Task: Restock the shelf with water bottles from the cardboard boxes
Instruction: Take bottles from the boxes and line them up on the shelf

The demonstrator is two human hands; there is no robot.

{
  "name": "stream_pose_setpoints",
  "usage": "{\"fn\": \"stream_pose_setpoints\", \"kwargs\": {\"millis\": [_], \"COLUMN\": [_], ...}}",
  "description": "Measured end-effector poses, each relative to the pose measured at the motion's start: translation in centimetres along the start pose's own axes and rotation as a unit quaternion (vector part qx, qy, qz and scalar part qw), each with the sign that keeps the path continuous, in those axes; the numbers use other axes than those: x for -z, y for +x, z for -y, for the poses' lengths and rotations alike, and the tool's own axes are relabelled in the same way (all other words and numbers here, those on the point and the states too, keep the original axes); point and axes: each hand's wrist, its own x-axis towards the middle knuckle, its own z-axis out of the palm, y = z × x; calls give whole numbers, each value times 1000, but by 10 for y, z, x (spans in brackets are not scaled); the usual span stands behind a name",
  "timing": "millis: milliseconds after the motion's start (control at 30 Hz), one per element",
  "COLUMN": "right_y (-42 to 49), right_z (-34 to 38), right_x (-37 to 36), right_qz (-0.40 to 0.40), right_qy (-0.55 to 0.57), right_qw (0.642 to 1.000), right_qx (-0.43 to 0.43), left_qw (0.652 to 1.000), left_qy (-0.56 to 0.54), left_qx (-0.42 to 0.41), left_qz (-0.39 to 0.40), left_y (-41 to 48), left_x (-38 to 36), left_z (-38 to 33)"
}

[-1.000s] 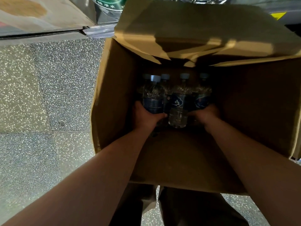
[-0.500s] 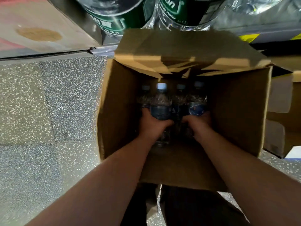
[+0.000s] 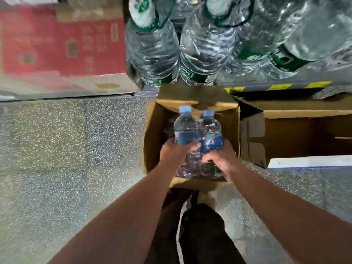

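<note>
A blue-capped water bottle (image 3: 185, 130) is held upright over the mouth of the open cardboard box (image 3: 152, 134). It is gripped at its label by the left hand (image 3: 176, 152), whose fingers (image 3: 191, 146) are curled round it. Touching it on the right, a second water bottle (image 3: 211, 130) is gripped lower down by the right hand (image 3: 221, 159), fingers likewise wrapped round it. Whether more bottles are clasped between them cannot be told. Large green-labelled bottles (image 3: 152, 54) are seen on the shelf (image 3: 276, 86) beyond.

Blue-capped, blue-labelled bottles (image 3: 198, 134); brown box (image 3: 152, 134); speckled grey floor (image 3: 76, 149).
</note>
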Motion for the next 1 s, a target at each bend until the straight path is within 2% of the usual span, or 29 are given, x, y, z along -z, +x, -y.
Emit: {"fn": "stream_pose_setpoints", "kwargs": {"millis": [133,233,367,567,700,800,867,1000], "right_y": [-35,-64,-93,-141,-182,-222,-252,-312], "right_z": [34,57,82,104,116,128,138,166], "right_x": [12,21,27,14,-9,-19,-26,-51], "right_qz": [17,44,43,101,75,105,123,87], "right_qy": [18,21,18,28,59,62,79,103], "right_qw": [999,996,997,991,990,979,969,965], "right_qx": [38,69,59,89,104,164,201,227], "left_qw": [998,992,970,977,974,970,972,972], "left_qy": [-53,-105,-208,-180,-182,-178,-156,-155], "left_qx": [-12,-4,13,-41,-60,-86,-124,-142], "left_qz": [12,71,126,106,120,143,124,106], "left_y": [-32,-60,-85,-121,-151,-176,-194,-237], "left_x": [15,26,45,85,125,160,181,219], "left_z": [-18,-38,-49,-65,-72,-76,-78,-90]}}
